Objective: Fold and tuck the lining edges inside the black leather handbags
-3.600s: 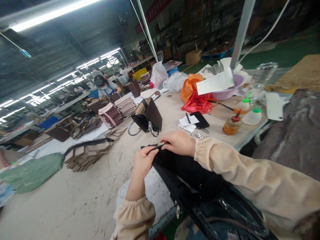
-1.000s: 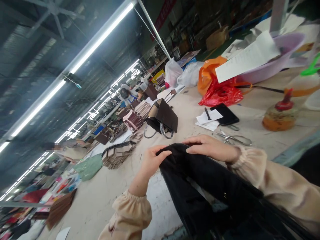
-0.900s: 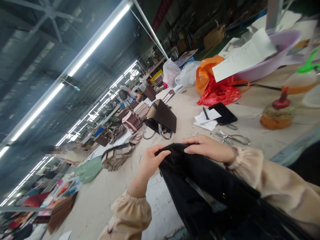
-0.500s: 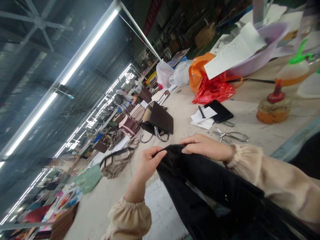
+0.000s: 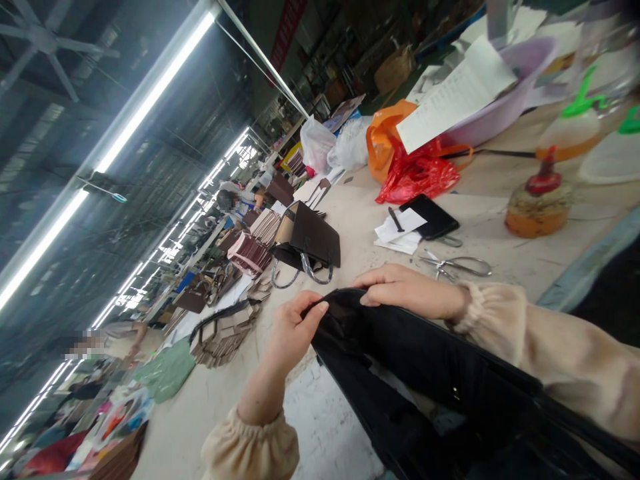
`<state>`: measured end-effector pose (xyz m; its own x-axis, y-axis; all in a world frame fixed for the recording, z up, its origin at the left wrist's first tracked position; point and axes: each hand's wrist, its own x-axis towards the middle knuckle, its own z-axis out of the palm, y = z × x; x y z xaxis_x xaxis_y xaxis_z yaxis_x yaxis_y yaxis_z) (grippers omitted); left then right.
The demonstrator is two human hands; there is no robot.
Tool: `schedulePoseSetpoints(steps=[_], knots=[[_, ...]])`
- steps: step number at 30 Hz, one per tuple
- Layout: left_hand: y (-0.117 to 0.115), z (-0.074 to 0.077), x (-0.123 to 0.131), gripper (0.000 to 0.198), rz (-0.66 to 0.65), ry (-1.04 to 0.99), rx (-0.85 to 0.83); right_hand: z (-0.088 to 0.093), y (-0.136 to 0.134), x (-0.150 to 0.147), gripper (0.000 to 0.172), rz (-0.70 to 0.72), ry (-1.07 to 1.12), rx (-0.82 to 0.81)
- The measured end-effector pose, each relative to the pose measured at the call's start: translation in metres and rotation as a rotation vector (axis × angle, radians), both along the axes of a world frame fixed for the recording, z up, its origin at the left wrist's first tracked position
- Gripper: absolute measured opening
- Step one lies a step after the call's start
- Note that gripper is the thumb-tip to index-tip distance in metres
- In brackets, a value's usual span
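Note:
A black bag piece [image 5: 425,347], looking like an unfinished handbag body with a gap through its middle, stretches from the centre to the lower right. At its far corner my left hand [image 5: 295,327] pinches the edge between thumb and fingers. My right hand [image 5: 405,290] grips the upper edge close by, thumb inside and fingers over the outer side. Beyond the hands stands a dark brown handbag [image 5: 310,233] with wrapped handles. Metal scissors [image 5: 455,265] lie just past my right wrist.
Behind the scissors lie a black tablet-like slab [image 5: 433,217] and white papers [image 5: 400,230]. A glue-coloured bottle [image 5: 537,203], red plastic bag [image 5: 420,175] and purple basin [image 5: 520,93] stand at the right. Stacked brown pieces [image 5: 225,333] line the table's left; co-workers are farther off.
The view has shifted slightly, so the table items sit a little farther left. Both hands keep their grip on the black bag piece with hardly any movement.

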<state>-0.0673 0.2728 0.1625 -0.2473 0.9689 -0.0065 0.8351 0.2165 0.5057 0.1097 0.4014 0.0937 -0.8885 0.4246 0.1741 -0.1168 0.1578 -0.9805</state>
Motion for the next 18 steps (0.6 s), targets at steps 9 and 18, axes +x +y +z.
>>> schedulePoseSetpoints(steps=[9,18], knots=[[0.017,0.010,0.003,0.019,-0.119,0.182,-0.019,-0.002,-0.002,-0.001,0.032,0.048,0.031,-0.010],[0.009,0.001,0.000,0.018,0.018,0.069,0.036,-0.001,-0.004,-0.004,0.028,0.042,0.001,-0.015]])
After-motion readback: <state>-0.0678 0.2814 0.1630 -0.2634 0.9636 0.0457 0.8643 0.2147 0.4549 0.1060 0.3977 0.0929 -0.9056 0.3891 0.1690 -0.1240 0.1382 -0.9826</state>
